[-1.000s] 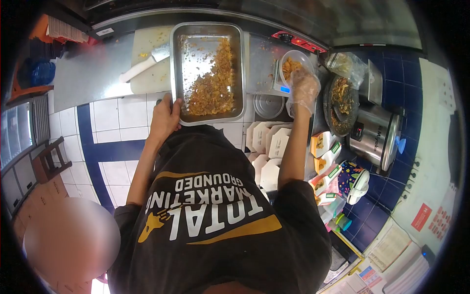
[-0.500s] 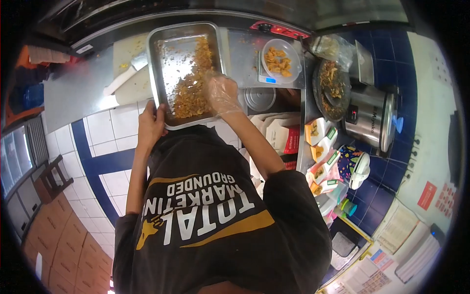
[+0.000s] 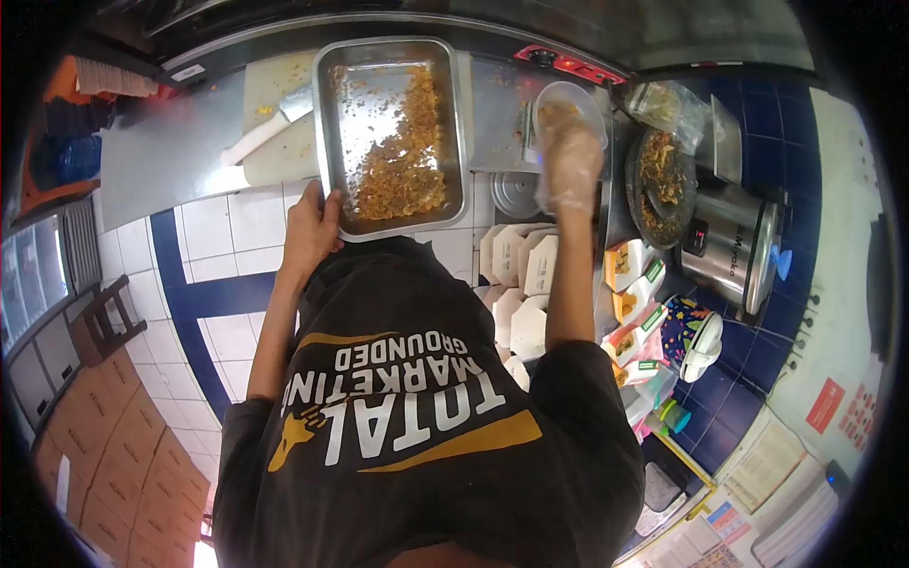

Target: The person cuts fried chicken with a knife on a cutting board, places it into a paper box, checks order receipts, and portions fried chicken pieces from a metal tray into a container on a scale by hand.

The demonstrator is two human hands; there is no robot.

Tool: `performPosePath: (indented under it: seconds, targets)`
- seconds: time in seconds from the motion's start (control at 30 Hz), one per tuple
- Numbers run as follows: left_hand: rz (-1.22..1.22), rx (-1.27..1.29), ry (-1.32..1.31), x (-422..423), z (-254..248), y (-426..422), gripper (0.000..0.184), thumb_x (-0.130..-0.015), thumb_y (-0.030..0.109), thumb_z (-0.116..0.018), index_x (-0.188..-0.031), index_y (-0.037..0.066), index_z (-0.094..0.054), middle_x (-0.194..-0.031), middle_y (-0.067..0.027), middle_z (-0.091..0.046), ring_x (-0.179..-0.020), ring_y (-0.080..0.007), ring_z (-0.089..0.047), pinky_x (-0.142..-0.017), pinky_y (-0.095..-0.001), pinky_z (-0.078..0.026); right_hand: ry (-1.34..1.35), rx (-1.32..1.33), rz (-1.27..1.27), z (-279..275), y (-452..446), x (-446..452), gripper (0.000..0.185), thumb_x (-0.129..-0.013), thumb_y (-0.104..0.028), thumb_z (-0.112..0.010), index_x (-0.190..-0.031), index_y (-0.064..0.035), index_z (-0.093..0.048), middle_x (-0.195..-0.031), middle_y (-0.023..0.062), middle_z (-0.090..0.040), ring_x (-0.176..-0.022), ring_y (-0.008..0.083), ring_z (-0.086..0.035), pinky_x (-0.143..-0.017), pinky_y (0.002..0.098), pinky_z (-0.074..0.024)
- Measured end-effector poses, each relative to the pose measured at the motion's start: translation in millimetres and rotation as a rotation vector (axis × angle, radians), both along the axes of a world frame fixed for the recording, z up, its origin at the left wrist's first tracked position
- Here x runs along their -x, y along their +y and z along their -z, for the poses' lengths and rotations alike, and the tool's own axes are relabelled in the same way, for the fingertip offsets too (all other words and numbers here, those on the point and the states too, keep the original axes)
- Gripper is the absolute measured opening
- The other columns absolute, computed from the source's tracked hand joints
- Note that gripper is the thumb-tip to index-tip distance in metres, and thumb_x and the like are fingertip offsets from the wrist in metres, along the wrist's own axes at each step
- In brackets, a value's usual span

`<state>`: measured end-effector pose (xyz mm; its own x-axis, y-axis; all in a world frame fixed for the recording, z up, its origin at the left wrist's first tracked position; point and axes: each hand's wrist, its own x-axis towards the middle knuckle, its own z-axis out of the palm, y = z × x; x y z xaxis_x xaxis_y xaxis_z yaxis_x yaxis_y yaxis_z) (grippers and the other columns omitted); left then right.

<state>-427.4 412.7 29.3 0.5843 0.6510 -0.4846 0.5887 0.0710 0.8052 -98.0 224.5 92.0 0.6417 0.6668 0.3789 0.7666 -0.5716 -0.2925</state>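
My left hand [image 3: 312, 225] grips the near left corner of a metal tray [image 3: 331, 204], thumb over the rim. Brown fried crumbly pieces [image 3: 402, 180] lie along the tray's right and near side. Over a round white plastic bowl [image 3: 597, 104] is my right hand [image 3: 571, 161], in a clear plastic glove. Motion smears its fingers, so I cannot see whether they hold anything. Some fried pieces [image 3: 559, 111] show in the bowl beyond the fingers. Under the bowl, the edge of a kitchen scale [image 3: 526, 133] is visible.
A white-handled knife [image 3: 256, 137] lies on a cutting board [image 3: 270, 170] left of the tray. Right of the bowl are a stone mortar [image 3: 653, 222] and a steel cooker [image 3: 734, 246]. Folded paper boxes [image 3: 525, 275] and filled food boxes [image 3: 625, 303] sit nearer me.
My right hand has moved right, from the tray to over the bowl. My left hand still grips the tray. The whole view has shifted slightly.
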Motion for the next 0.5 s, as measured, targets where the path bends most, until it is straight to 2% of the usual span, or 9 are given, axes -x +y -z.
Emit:
performPosePath:
  seconds: [0.07,0.13,0.17,0.23,0.27,0.33,0.4,0.5]
  targets:
    - [-0.013,-0.001,-0.009,-1,-5,-1,0.03,-0.105,0.025,-0.054,-0.1,-0.004,-0.051,-0.06,-0.0134,-0.06,-0.045,-0.0229,-0.064,-0.041,-0.035,-0.05,0.084,0.204,-0.219,13,25,47,0.013,-0.088,-0.012,-0.06,-0.086,-0.0028,-0.068,-0.076,0.0154,-0.068,-0.075,0.0379,-0.067,-0.071,0.0514,-0.0529]
    - [-0.023,-0.008,-0.012,-2,-8,-2,0.029,-0.104,0.025,-0.054,-0.103,-0.004,-0.053,-0.06,-0.014,-0.06,-0.046,-0.0227,-0.064,-0.041,-0.0352,-0.05,0.056,0.295,-0.383,22,51,99,0.021,-0.086,-0.013,-0.062,-0.105,-0.0057,-0.068,-0.092,0.0156,-0.071,-0.084,0.035,-0.068,-0.074,0.044,-0.0554]
    - [-0.029,-0.008,-0.01,-2,-7,-2,0.029,-0.104,0.025,-0.054,-0.103,-0.004,-0.053,-0.06,-0.014,-0.06,-0.046,-0.0227,-0.064,-0.041,-0.0352,-0.05,0.058,0.346,-0.44,44,55,106,0.021,-0.086,-0.013,-0.062,-0.104,-0.0048,-0.066,-0.09,0.0162,-0.07,-0.081,0.035,-0.067,-0.073,0.0451,-0.0553]
    - [-0.02,-0.004,-0.006,-2,-8,-1,0.029,-0.104,0.025,-0.054,-0.103,-0.004,-0.053,-0.06,-0.0147,-0.061,-0.045,-0.0233,-0.064,-0.041,-0.0356,-0.049,0.06,0.395,-0.505,123,50,109,0.021,-0.085,-0.013,-0.062,-0.103,-0.004,-0.065,-0.087,0.0168,-0.069,-0.079,0.0351,-0.066,-0.071,0.0463,-0.0552]
    - [-0.026,-0.006,-0.005,-2,-10,-1,0.029,-0.104,0.025,-0.054,-0.103,-0.004,-0.053,-0.06,-0.0147,-0.061,-0.045,-0.0233,-0.064,-0.041,-0.0356,-0.049,0.178,0.446,-0.46,169,46,108,0.021,-0.084,-0.014,-0.063,-0.103,-0.0048,-0.065,-0.088,0.0172,-0.069,-0.081,0.0354,-0.066,-0.072,0.0471,-0.0552]
    - [-0.032,-0.024,-0.007,-3,-13,-2,0.029,-0.104,0.024,-0.054,-0.1,-0.005,-0.053,-0.06,-0.0153,-0.06,-0.045,-0.0241,-0.064,-0.041,-0.0361,-0.049,0.292,0.499,-0.426,162,50,106,0.021,-0.083,-0.015,-0.064,-0.102,-0.0055,-0.065,-0.089,0.0176,-0.069,-0.082,0.0356,-0.067,-0.073,0.0478,-0.0552]
    - [-0.038,-0.028,-0.012,-1,-10,-3,0.028,-0.104,0.023,-0.054,-0.1,-0.005,-0.053,-0.06,-0.0154,-0.06,-0.045,-0.0244,-0.064,-0.041,-0.0364,-0.048,0.16,0.454,-0.469,68,56,109,0.017,-0.082,-0.017,-0.066,-0.096,-0.007,-0.065,-0.087,0.0164,-0.069,-0.085,0.0348,-0.067,-0.074,0.0463,-0.0559]
    - [-0.039,-0.027,-0.016,-2,-10,-2,0.028,-0.104,0.023,-0.054,-0.1,-0.005,-0.053,-0.061,-0.0155,-0.061,-0.044,-0.0245,-0.063,-0.04,-0.0367,-0.048,0.1,0.356,-0.486,59,54,108,0.011,-0.08,-0.015,-0.066,-0.088,-0.0073,-0.067,-0.083,0.0163,-0.069,-0.086,0.0346,-0.067,-0.074,0.0457,-0.056]
